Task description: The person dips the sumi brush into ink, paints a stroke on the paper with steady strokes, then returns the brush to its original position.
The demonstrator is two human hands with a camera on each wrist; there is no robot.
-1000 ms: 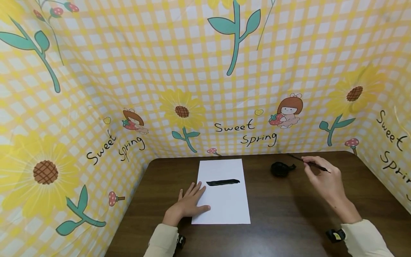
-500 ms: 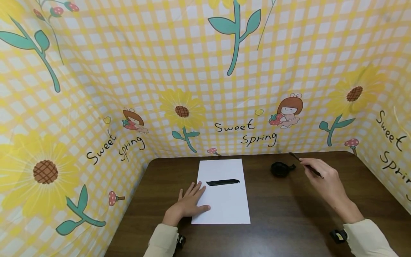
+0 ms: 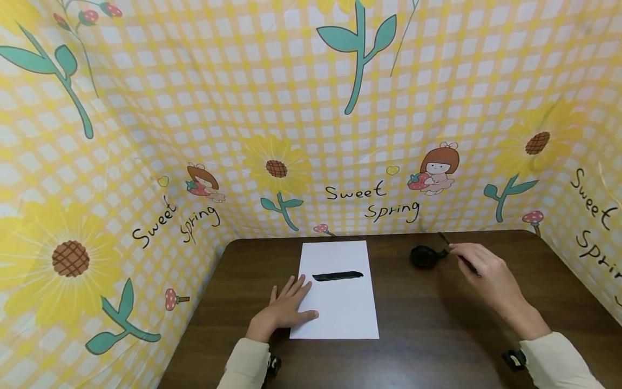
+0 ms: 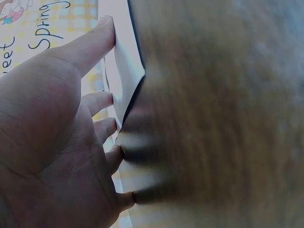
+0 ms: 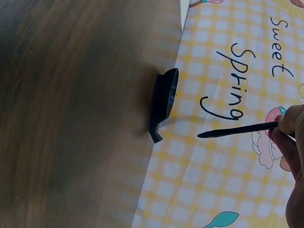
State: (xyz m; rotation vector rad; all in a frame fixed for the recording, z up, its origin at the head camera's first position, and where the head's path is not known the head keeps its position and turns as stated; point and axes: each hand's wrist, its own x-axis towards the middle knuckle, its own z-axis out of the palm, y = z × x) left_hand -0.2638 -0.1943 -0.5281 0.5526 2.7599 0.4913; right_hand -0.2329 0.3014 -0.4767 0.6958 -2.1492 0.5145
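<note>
My left hand [image 3: 286, 309] rests on the left side of a white sheet of paper [image 3: 340, 313], fingers spread and straight. Across the upper part of the sheet runs a thick black ink stroke [image 3: 337, 276]. In the left wrist view the fingertips and thumb of the left hand [image 4: 57, 123] press along the paper's edge [image 4: 124, 61]. My right hand [image 3: 491, 273] pinches a slim dark brush [image 5: 237, 129], its pointed dark tip in the air. Just left of that hand sits a small black ink dish [image 3: 424, 256] with a short spout, which the brush does not touch.
The dark wooden table [image 3: 413, 351] carries the sheet and the dish. A yellow checked cloth [image 3: 218, 135] with flowers and lettering hangs along its back and both sides. Each wrist wears a small black device, the right one [image 3: 514, 360] beside the sleeve.
My right hand has shifted slightly left, and the brush has turned to a steeper slant in its fingers. The left hand, paper and dish have stayed in place.
</note>
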